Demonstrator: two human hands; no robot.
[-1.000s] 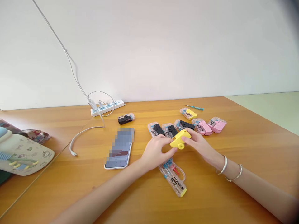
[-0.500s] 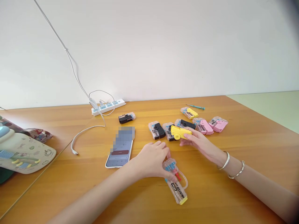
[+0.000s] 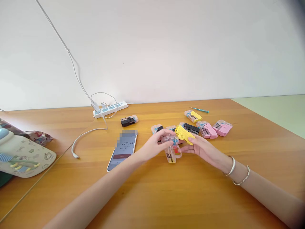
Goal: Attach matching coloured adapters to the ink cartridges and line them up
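My left hand pinches a clear toy water gun with blue and red parts inside and a looped trigger guard. Its lower end points down toward the table. Held between the thumb and fingers of my right hand is a yellow plastic grip cover with a round disc on it. The two pieces are close together; I cannot tell whether they touch. Behind my hands lie folded black toy water guns, partly hidden, one of them a black water gun beside the yellow piece.
Pink folded water guns and a yellow one lie at the right, near a teal screwdriver. Another black one lies farther back. A phone, white cable, power strip and large bottle are at the left.
My left hand has lifted the clear water gun from the table and brought it up toward the yellow cover. My right hand has tilted the yellow cover slightly.
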